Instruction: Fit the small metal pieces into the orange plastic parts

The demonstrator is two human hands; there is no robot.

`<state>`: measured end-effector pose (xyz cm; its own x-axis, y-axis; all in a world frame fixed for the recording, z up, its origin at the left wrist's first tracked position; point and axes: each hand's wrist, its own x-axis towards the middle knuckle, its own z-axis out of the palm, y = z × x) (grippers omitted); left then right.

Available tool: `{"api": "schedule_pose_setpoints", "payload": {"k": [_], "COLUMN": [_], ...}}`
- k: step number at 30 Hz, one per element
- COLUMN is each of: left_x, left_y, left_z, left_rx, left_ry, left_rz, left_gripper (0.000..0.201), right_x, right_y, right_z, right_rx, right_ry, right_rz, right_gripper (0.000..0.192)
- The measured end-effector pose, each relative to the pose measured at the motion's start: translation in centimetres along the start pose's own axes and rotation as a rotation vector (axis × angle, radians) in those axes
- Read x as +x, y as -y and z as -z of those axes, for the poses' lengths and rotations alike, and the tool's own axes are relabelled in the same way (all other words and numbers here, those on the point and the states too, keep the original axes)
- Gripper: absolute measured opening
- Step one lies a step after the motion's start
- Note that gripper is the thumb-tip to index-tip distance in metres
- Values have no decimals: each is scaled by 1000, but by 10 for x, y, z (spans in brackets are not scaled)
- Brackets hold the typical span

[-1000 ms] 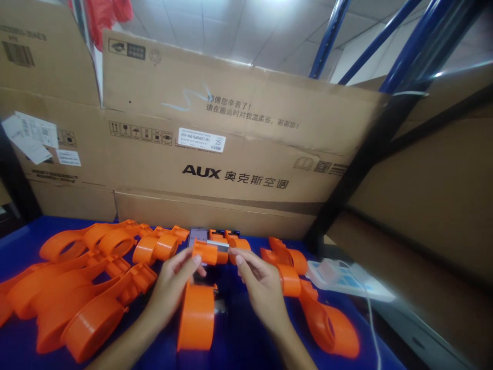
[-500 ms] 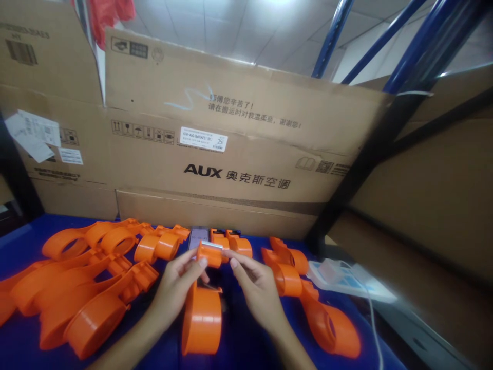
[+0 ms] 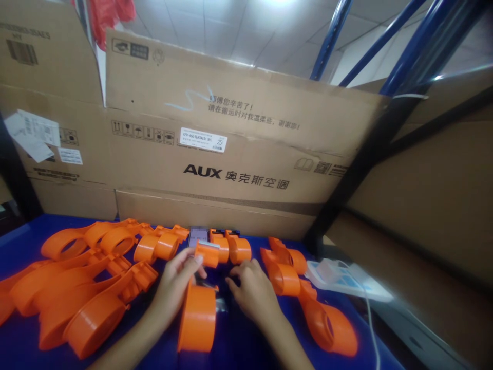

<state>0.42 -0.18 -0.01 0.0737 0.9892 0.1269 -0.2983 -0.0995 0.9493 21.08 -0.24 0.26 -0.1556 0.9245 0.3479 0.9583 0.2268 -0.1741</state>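
gleaming orange plastic dispenser

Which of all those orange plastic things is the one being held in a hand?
The orange piece in the middle, right in front of the person. The left hand pinches its top end. All the others lie untouched on the blue table to either side.

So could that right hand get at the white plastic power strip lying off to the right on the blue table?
Probably yes. The right hand rests low on the blue table, holding nothing visible. Only some orange plastic tape dispensers lie between it and the white plastic power strip; it could pass over them.
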Motion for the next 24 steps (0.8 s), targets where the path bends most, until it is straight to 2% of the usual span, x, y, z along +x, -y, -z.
{"api": "schedule_pose_setpoints", "payload": {"k": [6,11,15,18,21,24], "left_x": [1,4,13,17,17,16], "left_y": [4,-3,-10,-7,-4,-4], "left_z": [0,5,16,20,19,16], "left_rx": [29,-7,-117,-227,-223,-158], "left_ry": [7,-27,-133,-145,-137,-126], "left_rz": [12,-5,85,155,144,109], "left_gripper": [38,36,43,43,42,43], "right_x": [1,1,0,-1,1,5], "right_y": [5,6,13,22,31,35], "right_z": [5,9,13,15,13,9], "right_rx": [-26,12,164,285,259,201], "right_ry": [101,80,41,66,125,187], "right_rz": [-43,-22,140,311,375,398], "right_gripper": [15,17,17,24,29,24]}}
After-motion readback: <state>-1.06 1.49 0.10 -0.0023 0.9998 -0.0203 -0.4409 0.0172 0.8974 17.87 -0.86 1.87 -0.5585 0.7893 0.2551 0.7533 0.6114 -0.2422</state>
